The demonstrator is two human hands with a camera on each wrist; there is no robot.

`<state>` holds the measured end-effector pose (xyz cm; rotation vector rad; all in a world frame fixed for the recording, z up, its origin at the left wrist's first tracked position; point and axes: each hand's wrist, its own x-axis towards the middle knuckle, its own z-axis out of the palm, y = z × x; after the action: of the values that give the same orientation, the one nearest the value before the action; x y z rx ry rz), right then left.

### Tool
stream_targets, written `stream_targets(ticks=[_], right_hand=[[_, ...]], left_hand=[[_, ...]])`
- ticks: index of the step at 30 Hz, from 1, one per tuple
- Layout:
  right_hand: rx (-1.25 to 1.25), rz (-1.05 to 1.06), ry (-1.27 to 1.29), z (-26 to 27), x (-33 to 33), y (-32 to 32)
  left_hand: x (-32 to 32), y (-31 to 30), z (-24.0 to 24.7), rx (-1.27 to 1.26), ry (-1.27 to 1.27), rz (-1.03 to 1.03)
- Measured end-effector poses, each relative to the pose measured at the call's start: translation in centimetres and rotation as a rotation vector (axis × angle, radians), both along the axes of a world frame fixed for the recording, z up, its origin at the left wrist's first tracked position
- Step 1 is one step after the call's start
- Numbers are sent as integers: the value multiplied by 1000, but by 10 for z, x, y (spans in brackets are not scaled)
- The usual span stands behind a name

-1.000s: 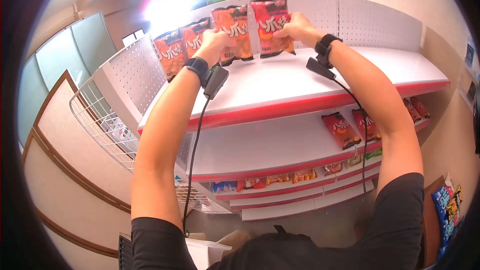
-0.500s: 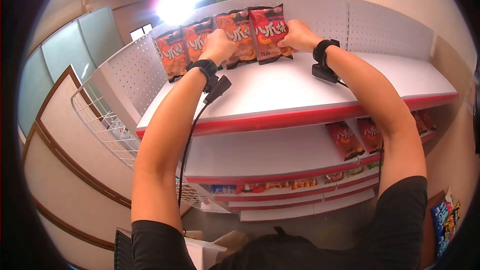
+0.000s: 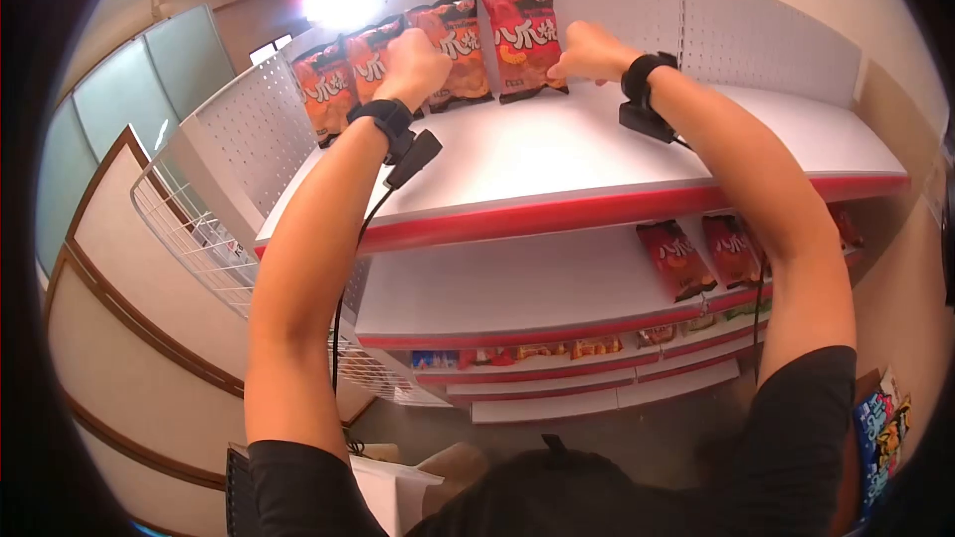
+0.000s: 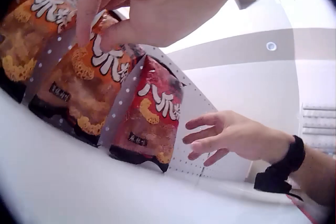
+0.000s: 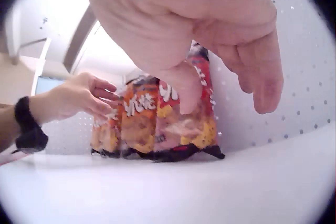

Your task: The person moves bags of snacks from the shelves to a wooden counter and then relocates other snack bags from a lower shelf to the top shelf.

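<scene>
Three orange snack bags point(image 3: 325, 99) and one red snack bag point(image 3: 524, 45) stand upright in a row on the top shelf, against its perforated back panel. My left hand point(image 3: 416, 70) hovers in front of the orange bags, hiding part of them in the head view; its fingers are loosely bent and grip nothing. To the right of the red bag is my right hand point(image 3: 594, 52), apart from it. In the left wrist view that right hand point(image 4: 231, 136) has its fingers spread, with a gap to the red bag point(image 4: 152, 113).
The white top shelf point(image 3: 617, 139) has a red front edge. Below it, more red snack bags point(image 3: 676, 259) stand at the right, and several small packs point(image 3: 597, 346) line a lower shelf. A wire basket point(image 3: 189, 229) hangs at the left end. Blue and yellow bags point(image 3: 880, 428) lie at far right.
The red bag, gripped by my right hand and tilted a second ago, now stands beside the orange ones. My right hand has let go and moved off rightward; my left hand has shifted slightly left.
</scene>
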<state>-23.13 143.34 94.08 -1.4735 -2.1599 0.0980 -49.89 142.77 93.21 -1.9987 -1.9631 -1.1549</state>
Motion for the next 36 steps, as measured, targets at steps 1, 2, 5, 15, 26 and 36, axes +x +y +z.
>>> stream_targets(ticks=[1,2,5,15,26,36], right_hand=[[70,-17,-88,-3,9,-4],[56,-24,-89,-2,17,-5],[439,79,-1,-4,45,-36],[96,132,98,-138,129,-242],[-272,-494,-204,-298,204,-113],[-512,-234,747,-296,166,-131]], left_hand=[[2,-4,-2,38,52,10],[5,-12,3,85,107,20],[14,-59,9,156,133,-65],[30,-244,-54,215,11,-538],[132,-217,-249,-757,-181,-937],[152,-159,-296,-1010,-775,-810]])
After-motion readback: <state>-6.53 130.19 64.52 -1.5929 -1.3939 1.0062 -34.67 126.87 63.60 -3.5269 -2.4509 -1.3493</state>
